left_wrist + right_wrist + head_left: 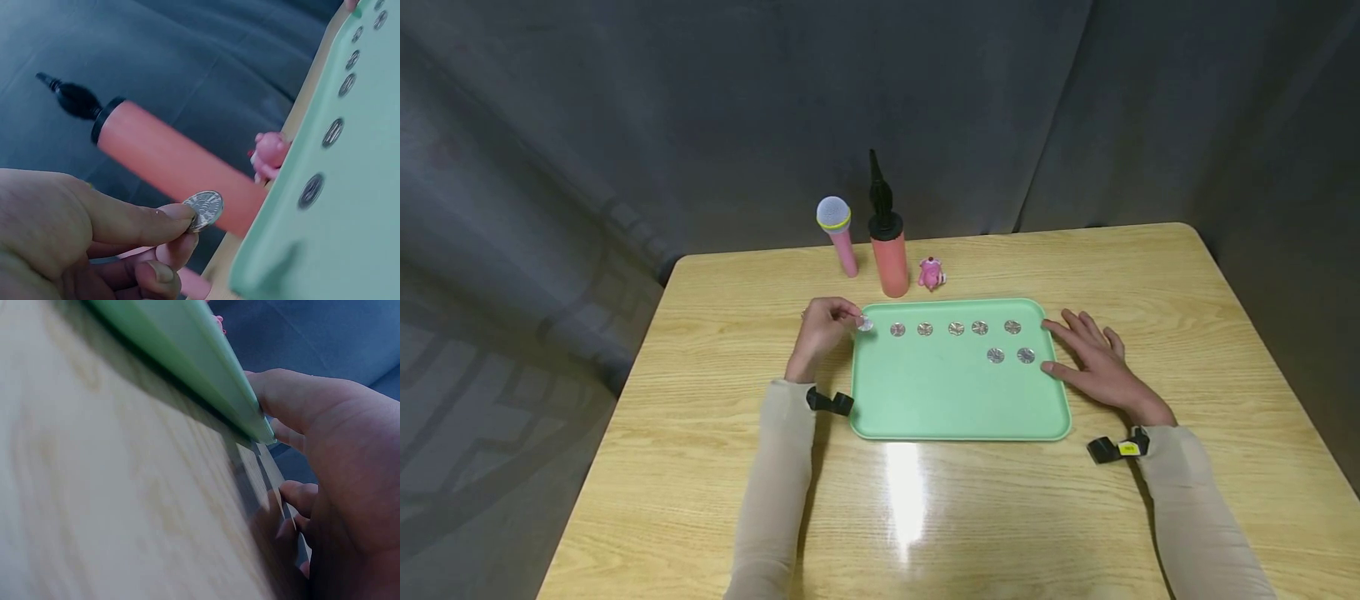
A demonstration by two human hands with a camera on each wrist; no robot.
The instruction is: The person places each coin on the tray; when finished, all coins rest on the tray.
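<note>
My left hand (822, 333) pinches a silver coin (206, 209) between thumb and fingertips. In the head view it hovers by the upper left corner of a light green tray (955, 400). Several more silver coins lie on the tray, most in a row along its far side, such as the leftmost coin (897, 330). Below the row's right end sit two others, one being a coin (1026, 356) near the right rim. My right hand (1093, 362) rests at that rim with its fingers spread; thumb and a finger touch the tray's edge, and no coin is in it.
Behind the tray stand a pink toy microphone (842, 242), a coral-red hand pump (891, 262) with black nozzle, and a small pink figurine (932, 273). A shiny bit, partly hidden, shows behind the left hand. Grey curtains (925, 108) hang beyond the wooden table (700, 433).
</note>
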